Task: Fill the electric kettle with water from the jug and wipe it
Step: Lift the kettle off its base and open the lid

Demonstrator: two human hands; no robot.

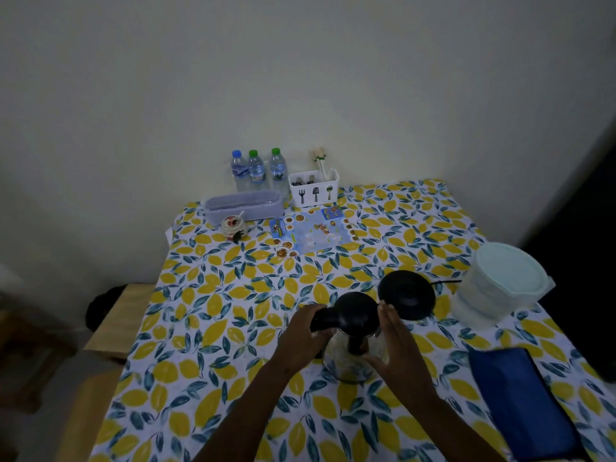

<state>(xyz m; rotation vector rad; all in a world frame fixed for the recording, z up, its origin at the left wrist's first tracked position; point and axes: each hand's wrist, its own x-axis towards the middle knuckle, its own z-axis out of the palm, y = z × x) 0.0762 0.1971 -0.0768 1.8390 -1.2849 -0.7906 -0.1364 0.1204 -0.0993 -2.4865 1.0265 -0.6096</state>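
Observation:
The electric kettle (355, 313) stands on the lemon-print tablecloth (233, 311) near the front middle, with a black lid and a pale shiny body. My left hand (300, 338) grips its black handle on the left side. My right hand (396, 348) lies flat against the kettle's right side with the fingers straight. The round black kettle base (408, 295) rests just behind and to the right, its cord running right. A translucent jug (500, 288) with a pale green lid stands at the right edge. Near the front right lies a folded blue cloth (520, 405).
Along the wall stand three water bottles (256, 171), a white cutlery caddy (313, 188) and a lilac lidded box (243, 203). A small ceramic jar (233, 226) and a printed leaflet (310, 233) lie in front of them. A wooden bench (113, 321) sits left of the table.

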